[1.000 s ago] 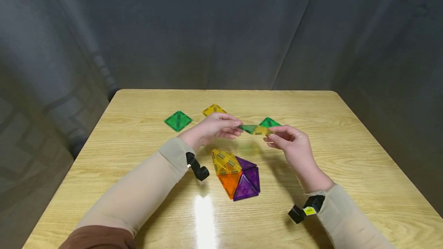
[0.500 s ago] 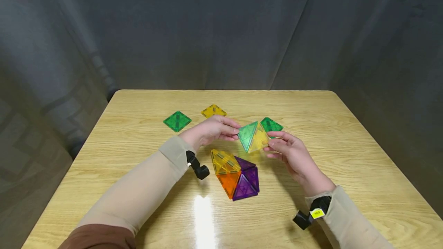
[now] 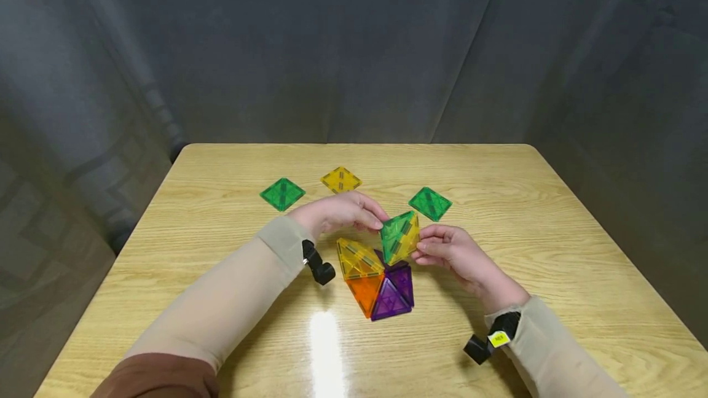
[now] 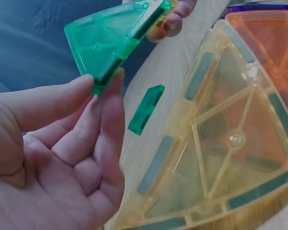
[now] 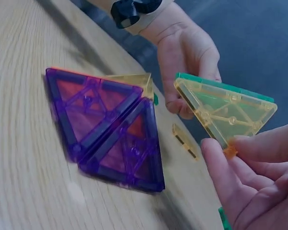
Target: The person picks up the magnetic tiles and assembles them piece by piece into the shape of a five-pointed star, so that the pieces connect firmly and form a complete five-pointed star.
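Two triangular magnetic tiles, one green (image 3: 395, 233) and one yellow (image 3: 409, 244), are joined along an edge and held in the air at a fold. My left hand (image 3: 347, 212) pinches a corner of the green tile between thumb and fingers, plain in the left wrist view. From the other side, my right hand (image 3: 450, 255) pinches a corner of the yellow tile. Just below and nearer to me stands a built shape of triangular tiles, with yellow (image 3: 358, 259), orange (image 3: 365, 295) and purple (image 3: 391, 301) faces. The held pair overlaps the shape's far purple part in the head view.
Farther back on the wooden table (image 3: 221, 164) lie a green diamond of tiles (image 3: 283, 195) at the left, a yellow diamond (image 3: 341, 179) behind my left hand and another green diamond (image 3: 431, 203) beyond my right hand. A dark curtain (image 3: 354, 48) hangs behind the table.
The joined green and yellow pair has turned from nearly edge-on to a tilted fold. Both hands have brought it nearer to me, over the far side of the built shape.
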Demonstrator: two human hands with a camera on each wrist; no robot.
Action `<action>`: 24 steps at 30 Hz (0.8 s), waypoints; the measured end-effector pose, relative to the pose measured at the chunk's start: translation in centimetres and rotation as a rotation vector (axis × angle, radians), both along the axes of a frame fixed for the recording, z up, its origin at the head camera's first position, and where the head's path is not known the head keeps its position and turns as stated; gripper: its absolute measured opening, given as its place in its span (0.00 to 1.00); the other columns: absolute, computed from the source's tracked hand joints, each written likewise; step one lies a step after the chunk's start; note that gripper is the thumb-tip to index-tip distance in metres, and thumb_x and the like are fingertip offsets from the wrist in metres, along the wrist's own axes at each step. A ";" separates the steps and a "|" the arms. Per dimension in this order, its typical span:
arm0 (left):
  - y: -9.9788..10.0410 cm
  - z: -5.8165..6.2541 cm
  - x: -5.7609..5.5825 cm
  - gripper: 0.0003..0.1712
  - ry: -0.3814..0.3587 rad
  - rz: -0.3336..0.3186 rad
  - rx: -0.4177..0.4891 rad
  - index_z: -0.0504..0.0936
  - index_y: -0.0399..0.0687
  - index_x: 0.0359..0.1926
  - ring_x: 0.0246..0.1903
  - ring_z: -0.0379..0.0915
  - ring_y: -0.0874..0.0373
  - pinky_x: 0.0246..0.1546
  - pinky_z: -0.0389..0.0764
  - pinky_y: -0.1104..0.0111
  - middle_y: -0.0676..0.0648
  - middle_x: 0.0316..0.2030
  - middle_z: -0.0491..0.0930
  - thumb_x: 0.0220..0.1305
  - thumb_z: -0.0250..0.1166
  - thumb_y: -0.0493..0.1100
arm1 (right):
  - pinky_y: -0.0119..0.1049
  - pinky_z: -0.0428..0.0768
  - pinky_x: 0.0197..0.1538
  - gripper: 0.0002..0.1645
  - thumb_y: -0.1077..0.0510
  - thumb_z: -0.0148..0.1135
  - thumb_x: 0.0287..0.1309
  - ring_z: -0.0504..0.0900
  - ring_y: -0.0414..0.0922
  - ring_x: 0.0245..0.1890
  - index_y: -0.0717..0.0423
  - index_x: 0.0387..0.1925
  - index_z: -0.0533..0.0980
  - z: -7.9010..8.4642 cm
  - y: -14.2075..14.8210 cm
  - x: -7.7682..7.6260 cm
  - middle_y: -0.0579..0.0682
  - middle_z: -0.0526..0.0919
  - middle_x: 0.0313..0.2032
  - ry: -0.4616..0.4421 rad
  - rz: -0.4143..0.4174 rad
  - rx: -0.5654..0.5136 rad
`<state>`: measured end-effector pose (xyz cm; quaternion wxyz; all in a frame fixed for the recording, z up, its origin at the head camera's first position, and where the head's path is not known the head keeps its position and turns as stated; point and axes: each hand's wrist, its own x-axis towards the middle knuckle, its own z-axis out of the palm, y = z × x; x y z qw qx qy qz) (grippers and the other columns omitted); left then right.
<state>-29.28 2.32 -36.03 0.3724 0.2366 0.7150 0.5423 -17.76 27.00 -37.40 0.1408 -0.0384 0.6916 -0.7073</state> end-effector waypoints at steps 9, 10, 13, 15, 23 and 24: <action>0.3 -0.4 -0.3 0.13 0.089 -0.033 -0.118 0.85 0.42 0.49 0.51 0.74 0.56 0.61 0.68 0.55 0.51 0.47 0.83 0.65 0.66 0.40 | 0.31 0.80 0.29 0.09 0.69 0.58 0.65 0.84 0.43 0.32 0.71 0.44 0.73 -1.0 0.2 -0.7 0.51 0.83 0.32 0.023 0.019 0.147; 0.4 -0.5 -0.4 0.12 0.091 -0.037 -0.124 0.85 0.42 0.48 0.51 0.75 0.57 0.61 0.68 0.56 0.51 0.46 0.83 0.65 0.67 0.40 | 0.30 0.79 0.28 0.09 0.69 0.58 0.64 0.83 0.43 0.31 0.71 0.44 0.73 -1.2 0.3 -0.8 0.51 0.83 0.32 0.022 0.016 0.155; 0.4 -0.7 -0.4 0.12 0.093 -0.050 -0.139 0.85 0.43 0.48 0.50 0.75 0.56 0.61 0.69 0.56 0.51 0.45 0.84 0.65 0.67 0.40 | 0.28 0.77 0.25 0.08 0.69 0.58 0.64 0.82 0.41 0.28 0.71 0.43 0.73 -1.6 0.4 -0.9 0.51 0.82 0.31 0.017 0.013 0.167; 0.4 -0.9 -0.5 0.11 0.093 -0.060 -0.138 0.85 0.43 0.48 0.50 0.75 0.56 0.61 0.68 0.56 0.51 0.45 0.84 0.65 0.67 0.40 | 0.28 0.75 0.24 0.08 0.69 0.58 0.64 0.81 0.41 0.26 0.72 0.43 0.73 -1.9 0.5 -1.0 0.52 0.81 0.30 0.012 0.011 0.167; 0.5 -1.5 -0.7 0.10 0.089 -0.065 -0.163 0.85 0.42 0.46 0.51 0.74 0.56 0.64 0.65 0.54 0.51 0.44 0.83 0.65 0.67 0.39 | 0.27 0.74 0.22 0.10 0.67 0.59 0.64 0.80 0.41 0.24 0.71 0.44 0.73 -2.2 0.5 -1.2 0.52 0.81 0.29 -0.003 0.024 0.185; 0.6 -1.6 -0.7 0.10 0.087 -0.067 -0.164 0.85 0.42 0.46 0.50 0.75 0.56 0.63 0.65 0.55 0.50 0.43 0.84 0.65 0.67 0.38 | 0.27 0.74 0.22 0.10 0.67 0.59 0.64 0.80 0.41 0.24 0.71 0.44 0.73 -2.2 0.4 -1.2 0.51 0.81 0.29 -0.005 0.027 0.187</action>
